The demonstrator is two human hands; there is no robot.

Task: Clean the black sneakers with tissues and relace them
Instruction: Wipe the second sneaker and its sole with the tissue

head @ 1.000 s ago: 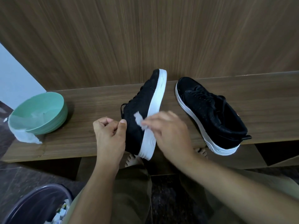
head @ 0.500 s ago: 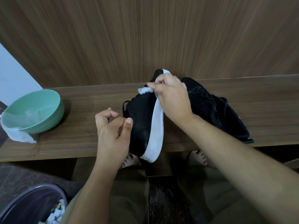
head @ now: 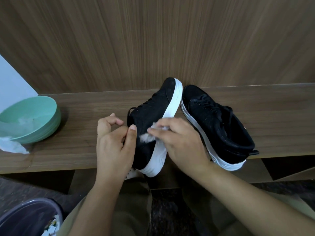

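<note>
No text, label, brand, number or sign can be read anywhere in the frame; the surfaces shown are unmarked.

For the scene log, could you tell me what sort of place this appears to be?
Probably a home, perhaps an entryway: a low wooden bench against a wood-panelled wall, a stone-tiled floor and a waste bin beside the seated person.

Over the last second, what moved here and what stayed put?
The right hand, pinching the tissue, swept up the tilted sneaker to its toe, then back down to the middle. The left hand kept holding that sneaker on edge. The other sneaker, green bowl and bench stayed put.
</note>
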